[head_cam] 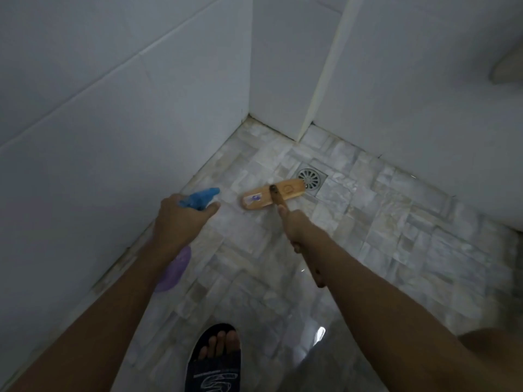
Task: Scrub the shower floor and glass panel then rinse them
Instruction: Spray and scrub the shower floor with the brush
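My left hand grips a spray bottle with a purple body and a blue trigger head, nozzle aimed at the floor ahead. My right hand is wrapped round the wooden handle of a scrub brush; its wooden head lies flat on the wet mosaic shower floor, just left of the drain. The handle's lower part is hidden under my right forearm. I cannot make out a glass panel for certain.
White tiled walls close the shower in on the left and behind, meeting at a corner with a projecting column. My foot in a dark slipper stands on the floor at the bottom. A pale fixture shows at the upper right.
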The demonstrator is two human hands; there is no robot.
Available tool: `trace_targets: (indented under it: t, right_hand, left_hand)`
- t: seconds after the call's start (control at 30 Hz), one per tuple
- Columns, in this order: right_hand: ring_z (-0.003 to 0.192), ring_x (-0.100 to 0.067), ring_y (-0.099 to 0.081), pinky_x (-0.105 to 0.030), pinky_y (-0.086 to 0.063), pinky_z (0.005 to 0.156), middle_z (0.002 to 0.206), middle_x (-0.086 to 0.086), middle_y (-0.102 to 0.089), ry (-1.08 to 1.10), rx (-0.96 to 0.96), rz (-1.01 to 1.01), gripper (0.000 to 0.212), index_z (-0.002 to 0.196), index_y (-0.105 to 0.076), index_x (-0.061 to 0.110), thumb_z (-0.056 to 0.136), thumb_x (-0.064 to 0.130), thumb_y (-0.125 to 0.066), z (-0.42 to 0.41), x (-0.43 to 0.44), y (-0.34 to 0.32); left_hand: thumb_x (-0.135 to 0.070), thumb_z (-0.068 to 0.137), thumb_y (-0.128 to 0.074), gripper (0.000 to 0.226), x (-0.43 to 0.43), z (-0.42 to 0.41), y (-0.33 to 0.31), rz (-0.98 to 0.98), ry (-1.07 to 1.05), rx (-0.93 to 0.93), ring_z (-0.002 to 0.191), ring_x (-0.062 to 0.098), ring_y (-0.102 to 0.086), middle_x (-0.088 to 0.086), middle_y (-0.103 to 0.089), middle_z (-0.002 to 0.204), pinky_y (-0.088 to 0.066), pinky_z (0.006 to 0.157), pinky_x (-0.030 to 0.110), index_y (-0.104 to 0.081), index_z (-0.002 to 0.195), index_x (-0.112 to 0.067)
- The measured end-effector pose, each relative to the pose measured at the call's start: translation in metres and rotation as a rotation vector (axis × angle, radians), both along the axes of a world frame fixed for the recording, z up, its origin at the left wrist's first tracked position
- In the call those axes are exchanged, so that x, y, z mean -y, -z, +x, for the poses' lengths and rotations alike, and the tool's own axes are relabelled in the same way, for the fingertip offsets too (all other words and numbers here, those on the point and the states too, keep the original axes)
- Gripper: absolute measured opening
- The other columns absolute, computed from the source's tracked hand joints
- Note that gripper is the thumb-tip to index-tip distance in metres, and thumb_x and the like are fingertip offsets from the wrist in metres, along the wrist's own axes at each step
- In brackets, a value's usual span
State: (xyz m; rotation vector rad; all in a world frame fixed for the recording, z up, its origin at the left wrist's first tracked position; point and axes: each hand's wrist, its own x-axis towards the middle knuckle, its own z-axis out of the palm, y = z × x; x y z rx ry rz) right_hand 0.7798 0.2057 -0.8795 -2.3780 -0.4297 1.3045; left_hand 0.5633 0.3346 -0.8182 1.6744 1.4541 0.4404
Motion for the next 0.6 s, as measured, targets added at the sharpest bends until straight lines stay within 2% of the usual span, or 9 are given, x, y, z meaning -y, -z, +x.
trace_targets:
  t: [0.1,0.17,0.23,0.37,0.43,0.53,0.6]
  right_hand:
    - [0.057,-0.024,-0.053,-0.025,-0.043,0.048,0.092,-0.019,-0.058,0.102,0.003,-0.012,0.06,0.134,-0.049,0.003,0.106,0.053,-0.032,0.043,0.018,-0.014]
    - [0.052,-0.023,-0.051,-0.027,-0.044,0.049,0.081,-0.018,-0.057,0.145,0.002,-0.047,0.063,0.127,-0.051,0.001,0.105,0.056,-0.03,0.057,0.037,-0.018]
    - [0.052,-0.024,-0.052,-0.025,-0.044,0.046,0.08,-0.017,-0.058,0.18,0.009,-0.07,0.066,0.12,-0.053,0.0,0.104,0.06,-0.03,0.061,0.062,-0.017]
    - [0.052,-0.022,-0.049,-0.02,-0.039,0.039,0.079,-0.013,-0.053,0.294,-0.061,-0.071,0.064,0.114,-0.055,0.004,0.103,0.062,-0.031,0.043,0.108,-0.013]
    - [0.053,-0.022,-0.048,-0.02,-0.039,0.04,0.08,-0.013,-0.053,0.329,-0.104,-0.066,0.061,0.115,-0.053,0.006,0.103,0.061,-0.031,0.033,0.116,-0.015]
    - [0.055,-0.022,-0.047,-0.022,-0.039,0.044,0.079,-0.012,-0.051,0.339,-0.128,-0.046,0.06,0.117,-0.053,0.007,0.103,0.061,-0.031,0.037,0.099,-0.019]
    - [0.053,-0.022,-0.048,-0.022,-0.04,0.045,0.079,-0.013,-0.053,0.326,-0.109,-0.014,0.058,0.122,-0.052,0.007,0.104,0.058,-0.03,0.051,0.076,-0.021]
  left_hand:
    - [-0.041,0.073,-0.088,0.041,0.009,0.031,-0.002,-0.003,0.038,0.029,0.048,0.012,-0.053,0.002,-0.058,0.055,-0.043,0.055,0.024,-0.059,0.057,-0.017]
    - [-0.046,0.072,-0.087,0.037,0.012,0.048,-0.001,-0.029,0.067,0.072,0.049,0.013,-0.056,0.002,-0.064,0.059,-0.046,0.057,0.024,-0.062,0.061,-0.021]
    - [-0.057,0.066,-0.087,0.044,0.014,0.066,0.002,-0.051,0.119,0.062,0.052,0.019,-0.061,0.007,-0.069,0.064,-0.054,0.06,0.032,-0.065,0.064,-0.019]
    - [-0.061,0.063,-0.086,0.06,0.025,0.096,0.006,-0.062,0.228,-0.006,0.062,0.031,-0.068,0.015,-0.07,0.069,-0.06,0.063,0.042,-0.067,0.071,-0.005]
    - [-0.066,0.059,-0.085,0.068,0.029,0.106,0.009,-0.06,0.246,-0.052,0.061,0.029,-0.064,0.01,-0.065,0.066,-0.056,0.059,0.037,-0.062,0.073,-0.003]
    - [-0.062,0.061,-0.086,0.064,0.033,0.116,0.01,-0.06,0.225,-0.076,0.063,0.022,-0.063,0.005,-0.064,0.07,-0.047,0.057,0.028,-0.064,0.082,-0.006]
    - [-0.056,0.064,-0.087,0.058,0.033,0.122,0.008,-0.068,0.205,-0.055,0.061,0.018,-0.062,0.004,-0.064,0.069,-0.046,0.054,0.027,-0.064,0.083,-0.007]
